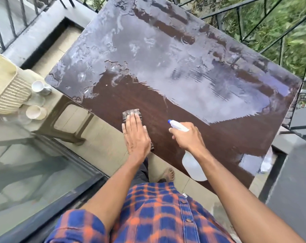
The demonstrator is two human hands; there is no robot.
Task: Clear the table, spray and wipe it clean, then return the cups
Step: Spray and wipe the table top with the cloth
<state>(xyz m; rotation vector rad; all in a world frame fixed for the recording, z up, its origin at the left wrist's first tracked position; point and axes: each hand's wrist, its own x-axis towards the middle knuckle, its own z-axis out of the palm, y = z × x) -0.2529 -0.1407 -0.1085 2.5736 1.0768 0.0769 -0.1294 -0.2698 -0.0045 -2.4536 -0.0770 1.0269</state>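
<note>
A dark brown table (166, 106) fills the middle of the head view, wet and shiny over its far half. My left hand (136, 135) lies flat, fingers together, pressing a folded cloth (130, 114) onto the table near its front edge. My right hand (187, 135) grips a clear spray bottle (192, 165) by its neck, the white nozzle (176, 125) pointing toward the far left. Two cups (41, 87) (35, 112) stand on a beige stool (61, 109) left of the table, beside clear glasses.
A cream woven basket (6, 88) sits at the far left. Black metal railings (271, 32) with greenery behind run along the back and right. A glass panel (34, 165) lies at lower left. My bare foot (168, 174) stands under the table's front edge.
</note>
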